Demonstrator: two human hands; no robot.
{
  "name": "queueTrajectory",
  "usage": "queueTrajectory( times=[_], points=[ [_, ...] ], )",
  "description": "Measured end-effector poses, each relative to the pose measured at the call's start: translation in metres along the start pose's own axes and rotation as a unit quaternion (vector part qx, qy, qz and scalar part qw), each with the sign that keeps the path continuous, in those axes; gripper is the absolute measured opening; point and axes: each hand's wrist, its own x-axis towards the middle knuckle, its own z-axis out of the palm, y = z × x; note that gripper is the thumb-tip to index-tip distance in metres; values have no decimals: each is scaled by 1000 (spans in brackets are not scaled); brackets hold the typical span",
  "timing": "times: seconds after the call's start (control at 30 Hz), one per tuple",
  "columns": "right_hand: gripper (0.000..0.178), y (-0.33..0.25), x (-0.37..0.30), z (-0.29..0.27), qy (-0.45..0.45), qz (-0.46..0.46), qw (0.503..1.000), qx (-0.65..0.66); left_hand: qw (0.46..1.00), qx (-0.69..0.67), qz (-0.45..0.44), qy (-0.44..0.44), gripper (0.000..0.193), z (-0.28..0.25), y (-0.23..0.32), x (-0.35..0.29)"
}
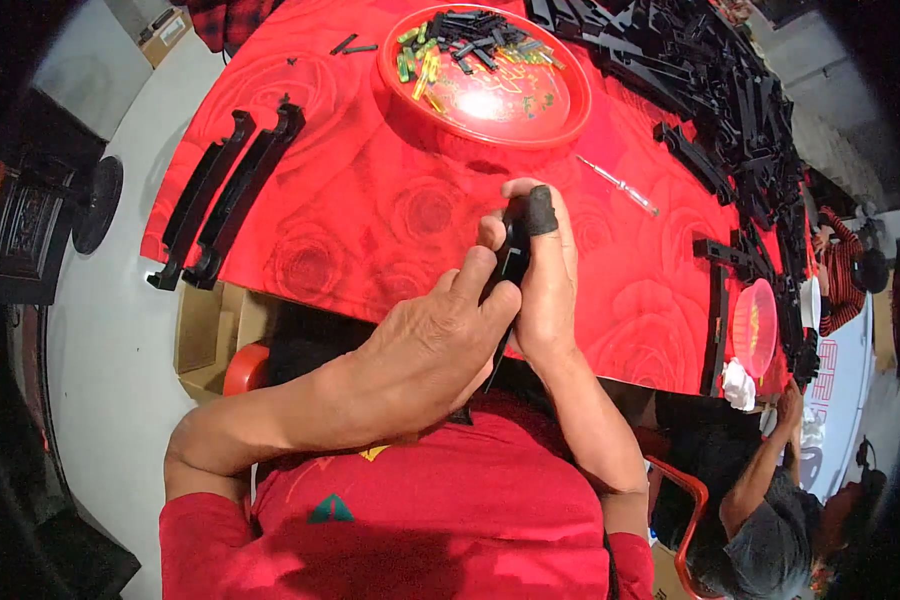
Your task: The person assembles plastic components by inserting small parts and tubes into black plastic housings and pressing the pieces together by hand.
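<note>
Close to my chest, both my hands are closed around a long black plastic part [511,262] that stands on end, tilted. My left hand [430,330] pinches its near side with thumb and fingers. My right hand [551,275] wraps the far side, and a black cover [541,211] sits on one of its digits. Much of the part is hidden by my hands. Two black bar-shaped parts with hooked ends, a nearer bar [245,195] and a bar beside it [202,195], lie side by side at the table's left.
A round red tray [391,85] holds small black pieces and yellow-green pieces. A clear-handled screwdriver [625,188] lies on the red tablecloth [370,220]. Black parts [730,120] are heaped along the right. A pink basket [755,325] stands near a co-worker's arm [770,450].
</note>
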Motion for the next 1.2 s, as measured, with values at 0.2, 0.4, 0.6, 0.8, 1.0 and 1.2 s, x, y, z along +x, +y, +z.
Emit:
queueTrajectory(
  times=[0.2, 0.4, 0.6, 0.8, 1.0, 1.2],
  points=[
    [36, 4, -4, 3, 11, -49, 998, -23, 999, -45, 4, -8, 41, 3, -2, -4],
    [40, -12, -2, -1, 50, -106, 992, -54, 998, -25, 29, 49, 55, 7, 4, -9],
    [30, -22, -8, 1, 96, -182, 978, -44, 984, -120, 37, 123, 56, 23, -3, -11],
    [36, -18, -3, -9, 105, -200, 974, -20, 959, -228, -135, 97, 35, 13, -8, 0],
    [27, -19, -9, -11, 100, -181, 978, 16, 961, -231, -142, 57, 18, 3, -27, 0],
    [34, -19, -14, -13, 101, -193, 976, -15, 943, -280, -182, -9, 21, -8, -27, 3]
  ],
)
